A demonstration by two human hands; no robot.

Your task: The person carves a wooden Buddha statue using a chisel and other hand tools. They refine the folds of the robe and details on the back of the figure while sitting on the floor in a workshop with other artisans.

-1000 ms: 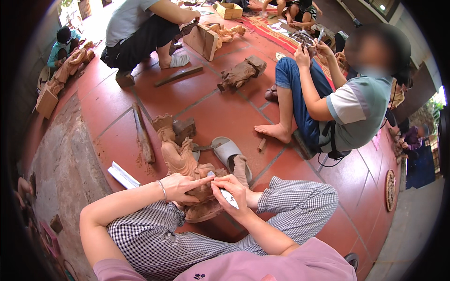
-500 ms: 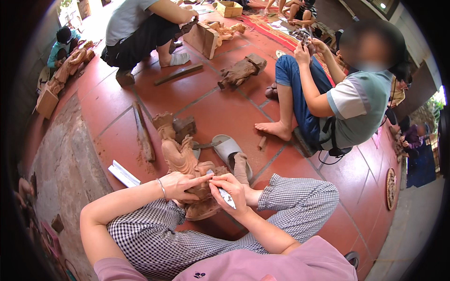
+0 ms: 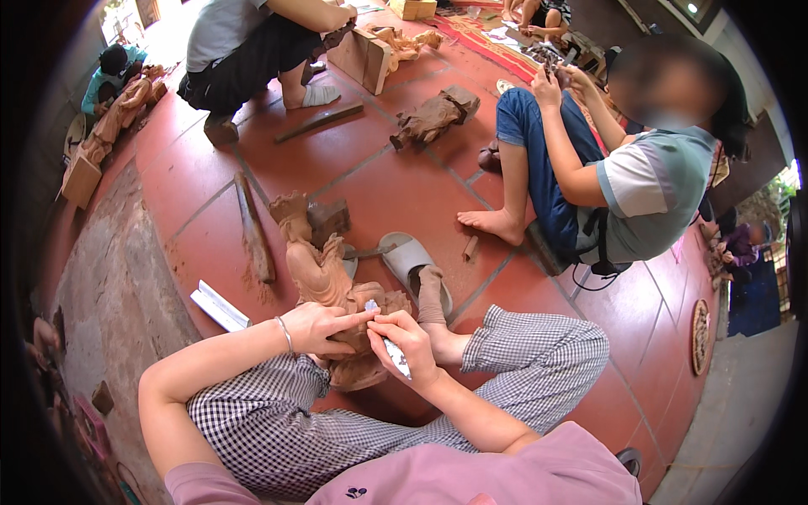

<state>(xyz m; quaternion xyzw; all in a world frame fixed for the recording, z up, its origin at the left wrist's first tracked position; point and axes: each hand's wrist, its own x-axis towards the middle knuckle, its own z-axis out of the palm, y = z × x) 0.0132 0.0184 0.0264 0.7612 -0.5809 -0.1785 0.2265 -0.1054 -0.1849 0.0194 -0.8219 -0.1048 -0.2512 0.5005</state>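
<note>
A reddish-brown carved wooden statue (image 3: 316,268) leans between my legs, its base toward me. My left hand (image 3: 321,328) is on its lower part, the index finger stretched toward the pale tip of a carving tool. The other fingers curl against the wood, partly hidden. My right hand (image 3: 407,338) grips the carving tool (image 3: 396,358) low down; its silver-and-white handle shows below the fingers. The tool's tip meets the statue close to my left fingertip. Just beyond the statue lies a dark wooden block (image 3: 328,220) with a stick beside it.
A wooden club (image 3: 255,236) and a white angled strip (image 3: 220,307) lie left. Grey slippers (image 3: 412,257) stand ahead, a dark carving (image 3: 433,118) and a wooden bar (image 3: 320,123) farther off. One person (image 3: 648,181) sits at right; another (image 3: 252,67) crouches at far left.
My view has shifted slightly. Both hands stay at the same part of the statue, with the tool tip now showing a little more above my left fingertip.
</note>
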